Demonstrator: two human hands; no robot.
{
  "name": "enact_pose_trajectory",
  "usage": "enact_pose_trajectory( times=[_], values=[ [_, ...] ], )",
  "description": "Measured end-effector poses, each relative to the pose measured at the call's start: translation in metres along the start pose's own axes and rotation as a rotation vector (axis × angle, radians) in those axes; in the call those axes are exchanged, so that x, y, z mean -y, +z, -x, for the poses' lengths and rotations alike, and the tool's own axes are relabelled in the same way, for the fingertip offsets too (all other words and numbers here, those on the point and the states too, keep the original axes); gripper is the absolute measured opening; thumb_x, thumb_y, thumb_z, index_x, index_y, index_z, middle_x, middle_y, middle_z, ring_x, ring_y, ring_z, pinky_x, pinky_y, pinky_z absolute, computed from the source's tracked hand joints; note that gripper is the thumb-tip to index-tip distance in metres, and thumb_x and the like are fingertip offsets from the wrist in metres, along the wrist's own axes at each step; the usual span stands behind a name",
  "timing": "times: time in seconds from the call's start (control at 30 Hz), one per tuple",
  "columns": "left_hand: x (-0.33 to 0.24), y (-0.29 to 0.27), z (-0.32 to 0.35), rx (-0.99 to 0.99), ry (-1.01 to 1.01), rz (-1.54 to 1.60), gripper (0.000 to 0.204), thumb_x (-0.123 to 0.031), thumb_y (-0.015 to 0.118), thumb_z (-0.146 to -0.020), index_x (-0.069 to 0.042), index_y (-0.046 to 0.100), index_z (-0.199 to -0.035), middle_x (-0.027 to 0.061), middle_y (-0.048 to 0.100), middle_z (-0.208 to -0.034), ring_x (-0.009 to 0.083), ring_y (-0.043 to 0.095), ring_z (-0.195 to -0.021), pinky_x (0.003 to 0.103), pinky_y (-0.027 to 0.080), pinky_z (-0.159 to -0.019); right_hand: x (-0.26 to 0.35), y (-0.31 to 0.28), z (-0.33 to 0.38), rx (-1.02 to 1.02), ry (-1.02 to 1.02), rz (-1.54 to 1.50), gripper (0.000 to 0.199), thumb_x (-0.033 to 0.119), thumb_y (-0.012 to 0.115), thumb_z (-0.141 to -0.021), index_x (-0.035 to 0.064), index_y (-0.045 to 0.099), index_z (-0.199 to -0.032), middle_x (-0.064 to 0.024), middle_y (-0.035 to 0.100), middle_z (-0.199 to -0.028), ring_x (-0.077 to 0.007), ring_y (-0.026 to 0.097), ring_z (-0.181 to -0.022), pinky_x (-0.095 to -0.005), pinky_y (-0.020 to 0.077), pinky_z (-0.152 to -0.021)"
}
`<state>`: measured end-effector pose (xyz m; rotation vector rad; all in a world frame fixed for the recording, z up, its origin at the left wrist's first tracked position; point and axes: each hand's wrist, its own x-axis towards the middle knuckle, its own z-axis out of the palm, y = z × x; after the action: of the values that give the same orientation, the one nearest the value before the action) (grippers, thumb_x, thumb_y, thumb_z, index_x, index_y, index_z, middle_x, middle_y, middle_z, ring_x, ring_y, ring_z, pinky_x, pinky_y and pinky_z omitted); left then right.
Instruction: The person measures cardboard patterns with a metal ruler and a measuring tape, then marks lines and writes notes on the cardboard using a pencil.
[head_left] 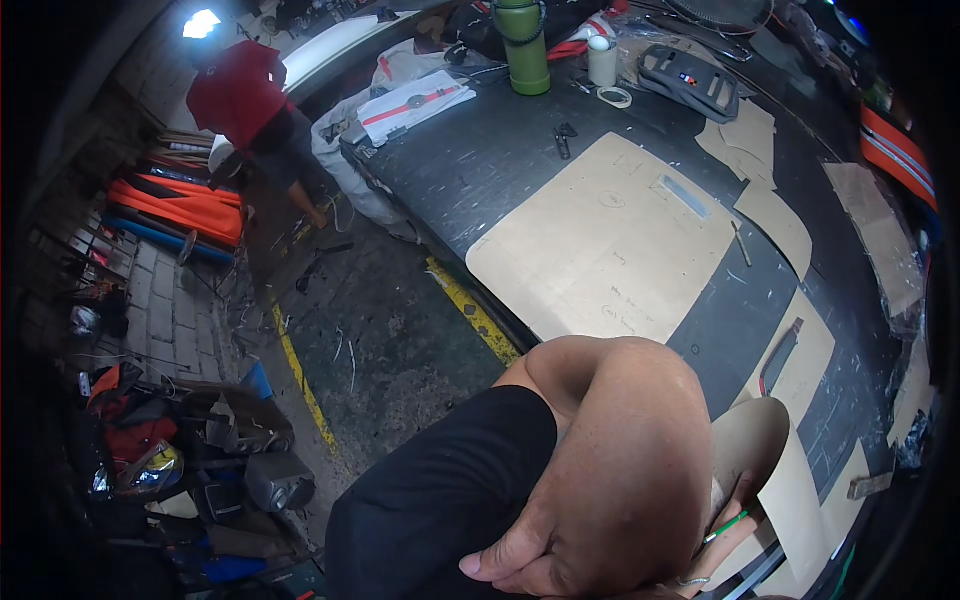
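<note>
My left arm bends sharply at the elbow, across the lower middle. Its hand (525, 565) is drawn back beside my black sleeve (440, 490), thumb and fingers closed together; what is between them, if anything, is hidden. Partly behind that forearm, my right hand (735, 520) grips a thin green pen (726, 527). A curled brown paper sheet (750, 440) rises just beyond the right hand. Next to it a flat pale sheet (795, 500) lies tilted. The large brown paper pattern (600, 240), with handwritten marks, is spread on the dark table (450, 180).
A box cutter (782, 355) lies on brown paper at the right. On the far side stand a green flask (522, 50), a white cup (602, 65) and a grey pouch (690, 80). A person in a red shirt (240, 95) bends over at the far left.
</note>
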<state>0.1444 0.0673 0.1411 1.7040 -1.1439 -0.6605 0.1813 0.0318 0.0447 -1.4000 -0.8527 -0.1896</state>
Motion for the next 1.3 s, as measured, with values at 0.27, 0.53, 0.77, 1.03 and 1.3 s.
enact_pose_trajectory(
  times=[0.27,0.53,0.77,1.03,1.3],
  values=[
    [-0.004,0.011,-0.003,-0.037,-0.066,-0.044,0.043,-0.042,0.065,-0.106,-0.007,0.071,-0.131,0.0162,0.074,-0.124,0.025,0.068,-0.115,0.045,0.056,-0.105,0.047,0.041,0.004,0.347,0.085,0.106,0.051,0.034,0.072,-0.1,0.0072,0.059,-0.142,-0.0048,0.058,-0.126,-0.0187,0.05,-0.115,-0.0329,0.0404,-0.103],
    [-0.004,0.009,-0.008,-0.047,-0.126,-0.076,0.044,-0.042,0.065,-0.105,-0.008,0.071,-0.132,0.0167,0.073,-0.124,0.0245,0.068,-0.116,0.047,0.055,-0.105,0.045,0.045,0.009,0.672,0.173,0.227,0.052,0.036,0.07,-0.101,0.0084,0.058,-0.144,-0.0045,0.057,-0.129,-0.0189,0.049,-0.118,-0.0328,0.0392,-0.105],
    [-0.01,0.004,-0.014,-0.052,-0.202,-0.1,0.044,-0.043,0.065,-0.105,-0.009,0.071,-0.132,0.0171,0.073,-0.125,0.0241,0.068,-0.117,0.048,0.055,-0.106,0.05,0.051,0.009,0.953,0.239,0.309,0.052,0.037,0.068,-0.102,0.0095,0.058,-0.146,-0.0042,0.056,-0.132,-0.019,0.049,-0.12,-0.0328,0.0382,-0.107],
    [-0.019,0.008,-0.018,-0.083,-0.315,-0.132,0.044,-0.043,0.066,-0.105,-0.01,0.071,-0.133,0.0176,0.073,-0.126,0.0236,0.068,-0.118,0.049,0.055,-0.107,0.062,0.06,0.014,1.298,0.27,0.392,0.053,0.039,0.066,-0.103,0.0108,0.057,-0.147,-0.0039,0.055,-0.135,-0.0191,0.048,-0.123,-0.0328,0.0371,-0.109],
    [-0.03,0.009,-0.019,-0.088,-0.395,-0.171,0.044,-0.044,0.066,-0.105,-0.011,0.07,-0.134,0.0182,0.072,-0.126,0.0231,0.067,-0.119,0.05,0.054,-0.107,0.069,0.061,0.014,1.617,0.305,0.52,0.054,0.04,0.064,-0.104,0.012,0.056,-0.149,-0.0036,0.054,-0.138,-0.0192,0.047,-0.125,-0.0328,0.0359,-0.111]
  ],
)
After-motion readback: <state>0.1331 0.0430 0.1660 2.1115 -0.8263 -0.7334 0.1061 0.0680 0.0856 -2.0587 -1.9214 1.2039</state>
